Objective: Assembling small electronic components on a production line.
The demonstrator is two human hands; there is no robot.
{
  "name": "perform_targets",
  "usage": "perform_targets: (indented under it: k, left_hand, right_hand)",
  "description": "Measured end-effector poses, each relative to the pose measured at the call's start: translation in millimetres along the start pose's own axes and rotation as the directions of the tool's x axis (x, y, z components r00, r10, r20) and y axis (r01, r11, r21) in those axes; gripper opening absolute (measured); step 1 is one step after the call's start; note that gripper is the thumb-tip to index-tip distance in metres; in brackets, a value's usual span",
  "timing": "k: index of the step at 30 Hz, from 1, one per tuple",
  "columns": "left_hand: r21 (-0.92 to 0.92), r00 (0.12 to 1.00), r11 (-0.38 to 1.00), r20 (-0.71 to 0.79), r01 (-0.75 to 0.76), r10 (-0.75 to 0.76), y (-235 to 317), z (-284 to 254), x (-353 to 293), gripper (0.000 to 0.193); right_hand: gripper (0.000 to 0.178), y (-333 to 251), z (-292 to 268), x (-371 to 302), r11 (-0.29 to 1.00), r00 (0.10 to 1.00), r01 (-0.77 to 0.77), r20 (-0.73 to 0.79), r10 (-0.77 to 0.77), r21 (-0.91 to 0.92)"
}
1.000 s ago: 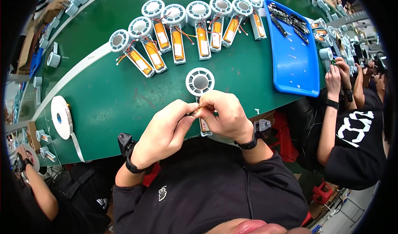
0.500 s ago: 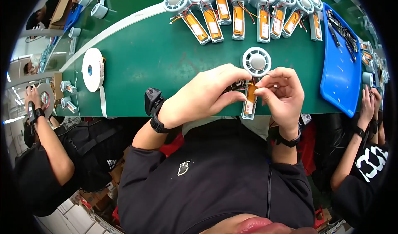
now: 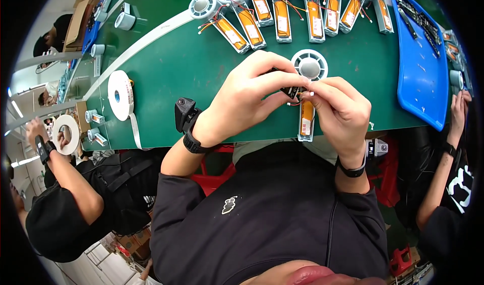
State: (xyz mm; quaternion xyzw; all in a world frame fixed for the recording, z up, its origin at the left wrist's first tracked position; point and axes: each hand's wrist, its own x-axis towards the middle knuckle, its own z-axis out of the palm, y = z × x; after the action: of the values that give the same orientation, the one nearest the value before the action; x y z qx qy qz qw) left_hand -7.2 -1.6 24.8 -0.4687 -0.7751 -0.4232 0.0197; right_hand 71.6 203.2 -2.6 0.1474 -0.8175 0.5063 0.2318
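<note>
Green tabletop (image 3: 171, 78) lay under the work, with one pale fan (image 3: 309, 67) set lengthwise toward the near edge, its orange battery (image 3: 306, 116) showing in the handle below the fingers. Half a second earlier the right hand (image 3: 344, 108) had stood apart, its fingers loosely spread beside the battery; now it had closed in on the other hand, thumb and finger pinched narrow, with a small white plug (image 3: 311, 93) at their tips. On the other side the left hand (image 3: 247, 96) held a dark circuit board (image 3: 289, 91) between thumb and fingers — partly hidden — while thin wires (image 3: 294, 104) hung below it. That closeness suggested fine, two-handed handling, though whether plug and board touched could not be told.

Room toward the near edge looked scant: the fan's lower end lay right beside it, and a nudge that way might have carried it over. Well beyond the hands spread the row of fans (image 3: 203, 6). Rightward, green surface ran to the blue tray (image 3: 421, 93), with dark parts (image 3: 431, 35) at its far end. Leftward, a wider stretch reached the white roll (image 3: 121, 96) — its loose strip (image 3: 135, 131) trailing to the near edge.
</note>
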Motion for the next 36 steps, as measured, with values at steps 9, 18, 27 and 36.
perform_targets:
  k: [9,18,27,36]
  left_hand:
    - [-0.034,0.999,0.998,-0.029,-0.045,0.044,-7,5,-1,0.045]
    - [-0.112,0.994,0.991,-0.078,-0.078,0.069,-10,12,-4,0.044]
    - [-0.092,0.993,0.995,-0.116,-0.045,0.034,-8,17,-7,0.041]
    - [0.018,0.974,0.993,-0.190,-0.121,0.122,-10,20,-5,0.040]
  right_hand:
    - [0.022,2,4,-5,0.989,0.997,0.052,0.064,-0.044,-0.136]
    - [0.021,8,5,-1,0.986,0.985,0.165,0.055,-0.163,-0.032]
    - [0.016,-1,7,-3,0.996,0.996,0.051,0.071,-0.056,0.070]
    - [0.017,-8,23,-8,0.999,0.994,0.010,-0.112,-0.015,-0.051]
